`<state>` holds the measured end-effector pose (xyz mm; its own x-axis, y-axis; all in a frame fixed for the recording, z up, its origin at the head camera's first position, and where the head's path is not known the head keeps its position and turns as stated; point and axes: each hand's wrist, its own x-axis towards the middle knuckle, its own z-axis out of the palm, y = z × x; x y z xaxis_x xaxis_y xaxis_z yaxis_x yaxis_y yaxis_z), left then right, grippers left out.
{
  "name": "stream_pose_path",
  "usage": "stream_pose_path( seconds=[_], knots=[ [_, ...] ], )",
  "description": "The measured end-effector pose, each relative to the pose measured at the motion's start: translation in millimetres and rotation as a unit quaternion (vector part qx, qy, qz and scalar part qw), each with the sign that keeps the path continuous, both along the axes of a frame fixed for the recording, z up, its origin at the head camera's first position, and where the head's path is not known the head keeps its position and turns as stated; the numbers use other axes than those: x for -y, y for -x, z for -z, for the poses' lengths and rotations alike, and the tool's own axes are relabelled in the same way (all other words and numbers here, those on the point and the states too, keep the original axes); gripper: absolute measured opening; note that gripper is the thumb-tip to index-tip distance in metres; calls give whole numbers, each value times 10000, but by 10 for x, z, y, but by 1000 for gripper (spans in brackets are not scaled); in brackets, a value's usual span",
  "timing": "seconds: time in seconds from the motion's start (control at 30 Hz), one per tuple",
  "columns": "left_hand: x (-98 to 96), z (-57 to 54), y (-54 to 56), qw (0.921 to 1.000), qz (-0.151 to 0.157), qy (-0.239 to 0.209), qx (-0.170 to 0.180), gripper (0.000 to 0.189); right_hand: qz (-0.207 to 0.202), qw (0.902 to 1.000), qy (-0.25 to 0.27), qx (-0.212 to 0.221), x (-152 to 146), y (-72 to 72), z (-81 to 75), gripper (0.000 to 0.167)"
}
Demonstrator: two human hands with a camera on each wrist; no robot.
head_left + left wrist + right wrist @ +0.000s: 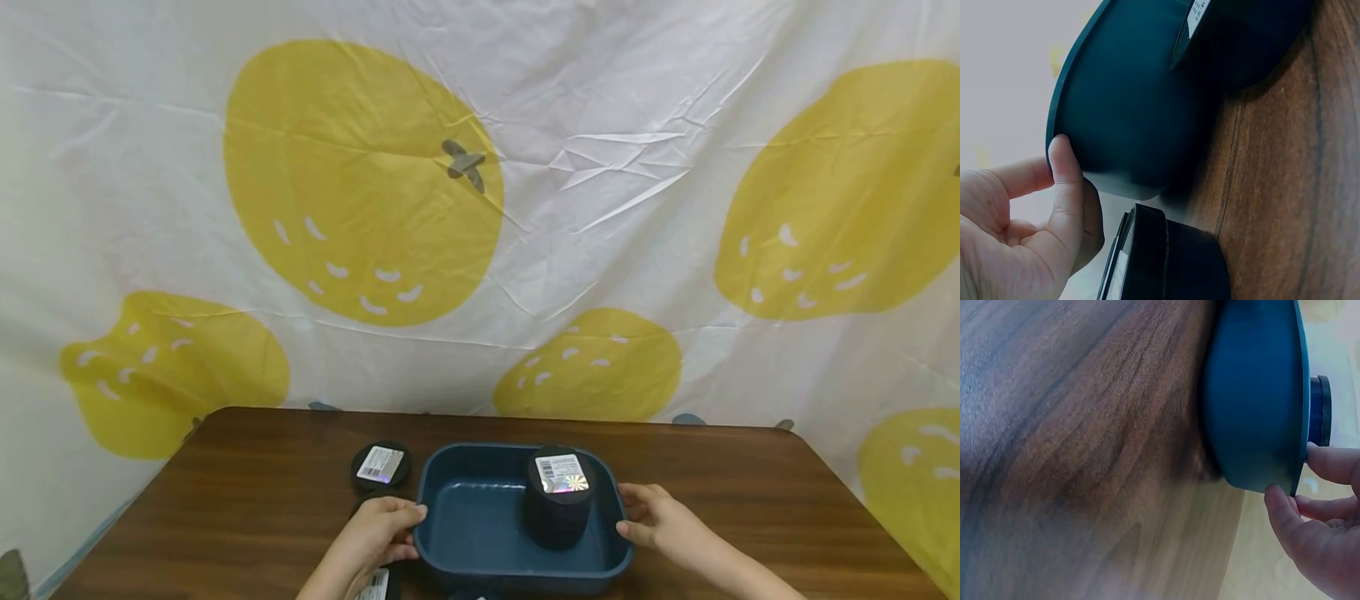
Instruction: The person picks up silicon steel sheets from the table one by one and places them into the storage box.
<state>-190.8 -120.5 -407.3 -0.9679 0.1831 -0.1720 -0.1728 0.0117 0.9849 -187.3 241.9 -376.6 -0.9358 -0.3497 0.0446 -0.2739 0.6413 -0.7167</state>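
Note:
A dark blue rectangular tub (465,517) with rounded corners stands on the table between the two hands. At its left rim the left hand (378,531) pinches the edge, thumb on one side and fingertips on the other. The right hand (663,525) grips the opposite rim the same way; its fingertips (1277,499) show against the tub's wall (1257,394). Inside the tub, toward the right, sits a black round container (555,518) with a white label on top. Close below the left hand, in the left wrist view, is another black round container (1194,259).
Left of the tub, a black round container with a labelled lid (381,465) stands on the brown wooden table (270,483). More dark round containers show partly behind the left hand and at the tub's near side. A white cloth with yellow fruit prints (360,183) hangs behind.

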Motion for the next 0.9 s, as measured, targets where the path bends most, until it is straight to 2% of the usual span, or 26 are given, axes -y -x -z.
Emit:
stream_pose_path(
  seconds=[0.27,0.43,0.63,0.77,0.9],
  knots=[
    [18,10,-5,10000,51,-55,-63,24,110,9996,252,-30,-16,-13,52,55],
    [40,35,27,9996,206,-148,-80,24,51,9958,866,292,-8,-26,73,56],
    [18,-9,5,10000,81,-27,48,24,17,9877,1441,605,10,-31,83,54],
    [15,-21,3,9999,66,-9,120,23,136,9776,1854,991,28,-39,94,54],
    [21,-28,3,9999,99,-29,126,23,365,9604,2303,1523,47,-47,114,56]
  ],
)
